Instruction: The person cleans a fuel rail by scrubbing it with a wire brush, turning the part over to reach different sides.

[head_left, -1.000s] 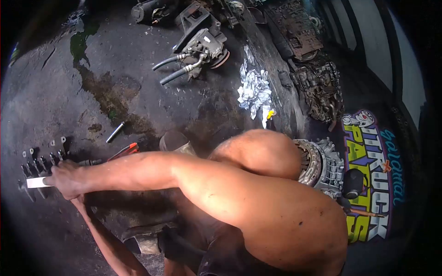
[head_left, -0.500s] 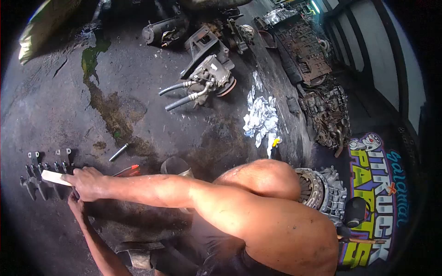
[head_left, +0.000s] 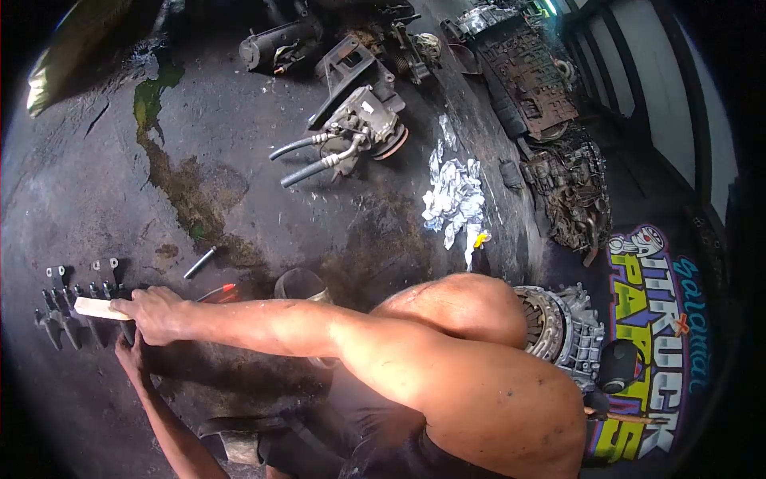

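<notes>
My right hand (head_left: 158, 314), reaching in from the right, is closed around a pale wooden block (head_left: 94, 308). The block lies over a row of dark fork-shaped metal parts (head_left: 57, 329) on the floor at far left. Just below it, my left hand (head_left: 131, 356) comes up from the bottom, its fingers bent against the end of the row. What those fingers grip is hidden by the right hand. Two small brackets with holes (head_left: 105, 265) stick out at the row's upper side. A short metal rod (head_left: 199, 262) lies to the right of them.
A red-tipped tool (head_left: 225, 293) lies behind my right forearm. Farther off are a compressor with hoses (head_left: 359, 128), a cylindrical motor (head_left: 267, 49) and crumpled white rags (head_left: 455, 199). A clutch assembly (head_left: 558, 327) sits beyond my knee. Wet stains (head_left: 179, 188) mark the dark floor.
The view has shifted slightly. Both hands stay at the row of metal parts, and the right still holds the wooden block in nearly the same place.
</notes>
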